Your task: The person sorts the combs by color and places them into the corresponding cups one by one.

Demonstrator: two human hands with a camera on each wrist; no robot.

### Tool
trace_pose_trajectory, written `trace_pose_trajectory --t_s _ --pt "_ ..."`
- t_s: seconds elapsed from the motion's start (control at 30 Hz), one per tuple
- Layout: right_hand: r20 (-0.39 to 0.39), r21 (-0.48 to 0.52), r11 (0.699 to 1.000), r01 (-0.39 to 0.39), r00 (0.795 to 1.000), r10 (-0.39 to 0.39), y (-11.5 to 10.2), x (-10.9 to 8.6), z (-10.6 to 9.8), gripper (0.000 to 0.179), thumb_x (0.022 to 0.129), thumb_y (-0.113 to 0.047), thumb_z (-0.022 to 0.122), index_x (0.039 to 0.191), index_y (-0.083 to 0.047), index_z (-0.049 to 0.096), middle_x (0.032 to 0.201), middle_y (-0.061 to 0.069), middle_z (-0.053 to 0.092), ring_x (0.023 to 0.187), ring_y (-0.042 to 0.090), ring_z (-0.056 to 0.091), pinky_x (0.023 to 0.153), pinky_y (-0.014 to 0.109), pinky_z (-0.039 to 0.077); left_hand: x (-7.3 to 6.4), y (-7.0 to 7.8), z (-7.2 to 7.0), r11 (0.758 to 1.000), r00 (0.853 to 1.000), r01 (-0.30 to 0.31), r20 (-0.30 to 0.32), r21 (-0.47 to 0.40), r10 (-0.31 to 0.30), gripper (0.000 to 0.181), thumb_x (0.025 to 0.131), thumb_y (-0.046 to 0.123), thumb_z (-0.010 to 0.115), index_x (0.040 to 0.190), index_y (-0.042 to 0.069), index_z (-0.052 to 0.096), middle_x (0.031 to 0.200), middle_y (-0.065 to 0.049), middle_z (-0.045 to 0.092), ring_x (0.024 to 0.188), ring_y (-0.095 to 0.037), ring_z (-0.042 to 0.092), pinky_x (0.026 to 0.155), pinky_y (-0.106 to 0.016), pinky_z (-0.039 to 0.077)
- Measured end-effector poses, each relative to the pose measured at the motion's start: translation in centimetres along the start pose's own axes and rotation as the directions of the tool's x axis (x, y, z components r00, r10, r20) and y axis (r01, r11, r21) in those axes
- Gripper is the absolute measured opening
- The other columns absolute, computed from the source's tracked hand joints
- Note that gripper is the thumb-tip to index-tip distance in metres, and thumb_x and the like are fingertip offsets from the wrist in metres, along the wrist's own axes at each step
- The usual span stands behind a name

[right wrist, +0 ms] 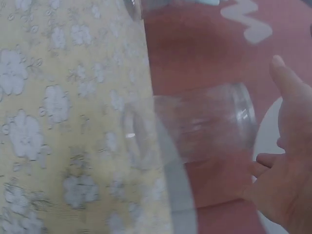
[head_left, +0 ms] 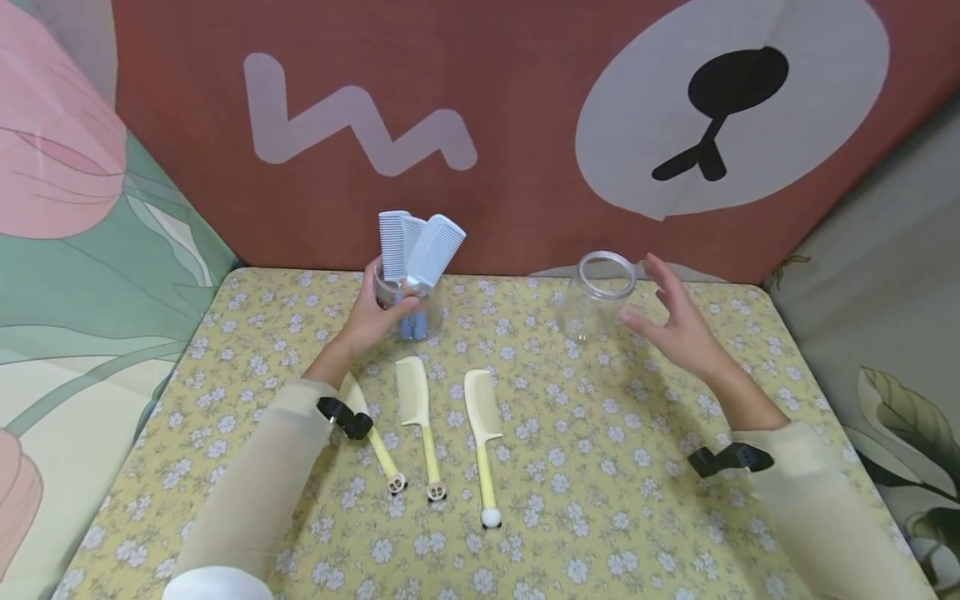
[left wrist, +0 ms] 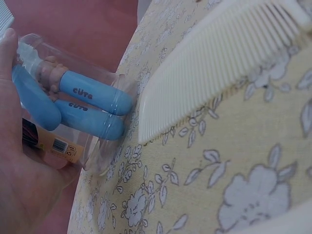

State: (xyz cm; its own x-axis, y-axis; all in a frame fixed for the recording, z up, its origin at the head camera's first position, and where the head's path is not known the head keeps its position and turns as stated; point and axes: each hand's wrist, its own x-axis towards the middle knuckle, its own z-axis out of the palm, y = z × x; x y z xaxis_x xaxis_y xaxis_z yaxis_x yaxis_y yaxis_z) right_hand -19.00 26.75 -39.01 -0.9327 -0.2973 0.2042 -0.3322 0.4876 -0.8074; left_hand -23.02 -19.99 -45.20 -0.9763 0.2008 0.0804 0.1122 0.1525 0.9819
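My left hand (head_left: 375, 310) grips a transparent jar (left wrist: 105, 151) that stands near the table's back edge, the thumb across its near side. Three light-blue combs (head_left: 435, 250) stand in it, teeth ends up. Their blue handles (left wrist: 92, 92) read "CUTE" in the left wrist view. Towards the right stands a second transparent jar (head_left: 588, 312), its round mouth upward. My right hand (head_left: 678, 325) is beside this jar with thumb and fingers spread apart. In the right wrist view a gap shows between the hand (right wrist: 287, 161) and the jar's rim (right wrist: 246, 114).
Three cream combs with yellow handles lie on the flowered cloth: a left comb (head_left: 382, 450) partly behind my left wrist, a middle comb (head_left: 414, 392) and a right comb (head_left: 480, 408). A reddish-brown printed backdrop (head_left: 525, 208) rises behind the table (head_left: 600, 517).
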Motion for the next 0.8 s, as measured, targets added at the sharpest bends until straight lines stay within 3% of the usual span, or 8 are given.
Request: trace_pose_trajectory --t_s 0.27,0.5,0.7,0.8 --pt "-0.023 0.191 0.982 -0.015 1.0 0.02 3.3 1.2 1.2 0.107 0.09 0.005 0.074 0.164 -0.015 -0.001 0.167 0.023 0.014 0.153 0.04 0.014 0.118 0.066 0.014 0.0 0.0 -0.1 1.0 1.0 0.012 -0.002 0.01 -0.012 0.09 0.098 0.019 0.068 0.163 0.025 0.005 0.159 -0.015 0.029 0.143 -0.031 0.036 0.116 -0.051 0.033" --pt "0.013 0.354 0.934 -0.045 0.999 0.043 5.5 2.6 2.4 0.113 0.09 0.003 0.075 0.164 -0.016 -0.009 0.167 0.023 0.008 0.153 0.041 0.009 0.121 0.062 0.009 0.1 -0.1 -0.1 1.0 1.0 0.009 -0.003 0.013 -0.009 0.092 0.097 0.018 0.068 0.163 0.025 0.004 0.161 -0.016 0.028 0.144 -0.032 0.034 0.117 -0.051 0.031" --pt "0.006 0.403 0.914 -0.045 0.999 0.046 6.5 3.4 3.5 0.12 0.086 -0.004 0.082 0.164 -0.017 -0.008 0.164 0.029 0.014 0.151 0.044 0.015 0.122 0.059 0.012 0.1 -0.1 0.0 0.999 1.0 0.01 -0.011 0.033 -0.01 0.089 0.098 0.018 0.067 0.163 0.024 0.006 0.159 -0.016 0.029 0.143 -0.031 0.036 0.116 -0.05 0.032" --pt "-0.005 0.419 0.907 -0.04 0.999 0.046 6.7 3.6 4.0 0.117 0.086 0.003 0.079 0.164 -0.016 -0.007 0.163 0.029 0.017 0.15 0.045 0.019 0.123 0.047 0.02 0.0 -0.1 0.0 1.0 1.0 0.006 -0.009 0.03 -0.006 0.089 0.098 0.018 0.067 0.163 0.023 0.006 0.159 -0.016 0.03 0.143 -0.031 0.036 0.117 -0.049 0.032"
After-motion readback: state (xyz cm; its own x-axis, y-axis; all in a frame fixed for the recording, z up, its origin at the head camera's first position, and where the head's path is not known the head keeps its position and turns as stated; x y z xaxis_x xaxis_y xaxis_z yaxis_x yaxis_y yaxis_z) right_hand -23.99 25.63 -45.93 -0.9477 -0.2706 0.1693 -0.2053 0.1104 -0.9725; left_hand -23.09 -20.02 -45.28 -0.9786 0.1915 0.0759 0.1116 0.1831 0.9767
